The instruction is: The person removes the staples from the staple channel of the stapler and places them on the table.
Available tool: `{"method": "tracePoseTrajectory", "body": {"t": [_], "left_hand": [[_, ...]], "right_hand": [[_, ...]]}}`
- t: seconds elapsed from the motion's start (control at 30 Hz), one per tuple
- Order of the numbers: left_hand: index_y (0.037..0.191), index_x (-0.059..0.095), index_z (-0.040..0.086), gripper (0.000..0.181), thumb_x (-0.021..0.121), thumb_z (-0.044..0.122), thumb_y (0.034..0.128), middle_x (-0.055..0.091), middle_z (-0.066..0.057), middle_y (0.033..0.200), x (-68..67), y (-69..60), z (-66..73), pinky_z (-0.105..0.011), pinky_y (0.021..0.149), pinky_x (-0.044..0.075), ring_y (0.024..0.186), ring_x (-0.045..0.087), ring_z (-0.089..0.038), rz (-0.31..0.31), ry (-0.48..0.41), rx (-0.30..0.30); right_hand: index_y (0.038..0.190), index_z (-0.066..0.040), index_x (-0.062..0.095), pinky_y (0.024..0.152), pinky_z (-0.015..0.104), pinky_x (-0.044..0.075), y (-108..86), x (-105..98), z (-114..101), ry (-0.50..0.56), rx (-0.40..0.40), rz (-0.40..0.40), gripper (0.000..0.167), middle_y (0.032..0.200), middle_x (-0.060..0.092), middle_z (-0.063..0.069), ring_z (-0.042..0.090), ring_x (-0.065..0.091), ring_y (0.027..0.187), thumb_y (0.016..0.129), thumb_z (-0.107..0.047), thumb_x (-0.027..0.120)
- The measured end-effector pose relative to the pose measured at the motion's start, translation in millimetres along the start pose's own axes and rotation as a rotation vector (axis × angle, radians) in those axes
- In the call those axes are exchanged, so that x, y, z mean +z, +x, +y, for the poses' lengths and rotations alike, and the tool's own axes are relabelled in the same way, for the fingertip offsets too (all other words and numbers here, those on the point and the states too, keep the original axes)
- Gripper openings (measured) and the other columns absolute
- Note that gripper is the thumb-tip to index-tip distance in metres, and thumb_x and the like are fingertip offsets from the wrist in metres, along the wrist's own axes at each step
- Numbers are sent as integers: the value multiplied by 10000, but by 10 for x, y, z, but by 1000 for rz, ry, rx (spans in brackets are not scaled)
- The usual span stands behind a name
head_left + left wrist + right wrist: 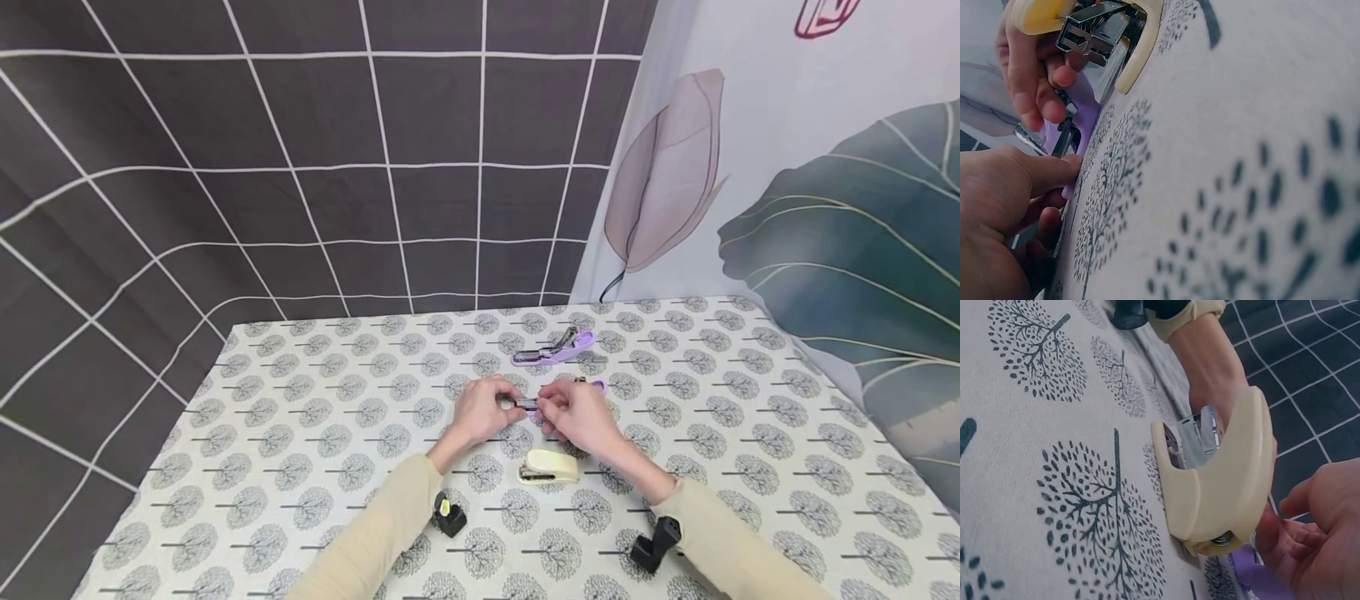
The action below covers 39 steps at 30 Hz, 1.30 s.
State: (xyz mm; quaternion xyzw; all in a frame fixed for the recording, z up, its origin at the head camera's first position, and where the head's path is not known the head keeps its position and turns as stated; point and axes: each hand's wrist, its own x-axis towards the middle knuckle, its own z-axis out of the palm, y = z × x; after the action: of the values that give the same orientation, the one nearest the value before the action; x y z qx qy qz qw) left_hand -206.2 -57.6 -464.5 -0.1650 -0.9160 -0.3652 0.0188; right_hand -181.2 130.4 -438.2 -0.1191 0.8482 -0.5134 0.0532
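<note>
A purple stapler [1088,112] with its metal channel exposed lies low on the cloth between both hands. My left hand [482,408] grips its near-left end, thumb on the end of the base in the left wrist view. Opposite, my right hand [579,414] has its thumb and fingertips curled at the metal part of the same stapler; whether they also pinch a small piece is too small to tell. A cream stapler [551,467] stands just in front of the hands, untouched. In the right wrist view it hides the right fingertips.
Farther back lies another purple stapler [553,352], its upper arm raised. The table is covered by a tree-print cloth [315,433]. A dark grid-patterned curtain [315,150] hangs behind, and a leaf-print curtain [810,192] hangs at the right.
</note>
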Motion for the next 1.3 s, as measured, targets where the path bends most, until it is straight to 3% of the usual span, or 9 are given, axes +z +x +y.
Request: {"method": "tracePoseTrajectory", "body": {"t": [0.17, 0.5, 0.93, 1.3], "left_hand": [[959, 774, 171, 216, 871, 226, 774, 734, 48, 1036, -7, -2, 14, -288, 754, 459, 842, 613, -125, -17, 0, -26], [960, 774, 177, 219, 872, 233, 772, 727, 67, 1007, -10, -3, 23, -269, 712, 436, 766, 553, -75, -19, 6, -35], [967, 776, 161, 223, 867, 238, 779, 735, 57, 1008, -13, -2, 17, -266, 733, 449, 789, 590, -101, -4, 28, -5], [954, 776, 155, 226, 876, 237, 768, 728, 53, 969, -13, 2, 9, -239, 676, 434, 730, 554, -63, -2, 2, 1]], "right_hand": [[1058, 135, 636, 446, 330, 531, 24, 49, 14, 4, 44, -32, 160, 742, 687, 74, 182, 633, 534, 937, 31, 627], [1027, 126, 651, 439, 334, 532, 53, 72, 28, 26, 83, -46, 134, 728, 689, 84, 183, 637, 522, 945, 26, 615], [1077, 130, 630, 485, 273, 534, 32, 131, -19, 268, 275, -4, 167, 792, 708, 150, 150, 615, 541, 987, 15, 548], [1090, 174, 579, 558, 302, 577, 37, 170, 6, 381, 292, 26, 166, 813, 697, 181, 172, 655, 590, 978, 71, 514]]}}
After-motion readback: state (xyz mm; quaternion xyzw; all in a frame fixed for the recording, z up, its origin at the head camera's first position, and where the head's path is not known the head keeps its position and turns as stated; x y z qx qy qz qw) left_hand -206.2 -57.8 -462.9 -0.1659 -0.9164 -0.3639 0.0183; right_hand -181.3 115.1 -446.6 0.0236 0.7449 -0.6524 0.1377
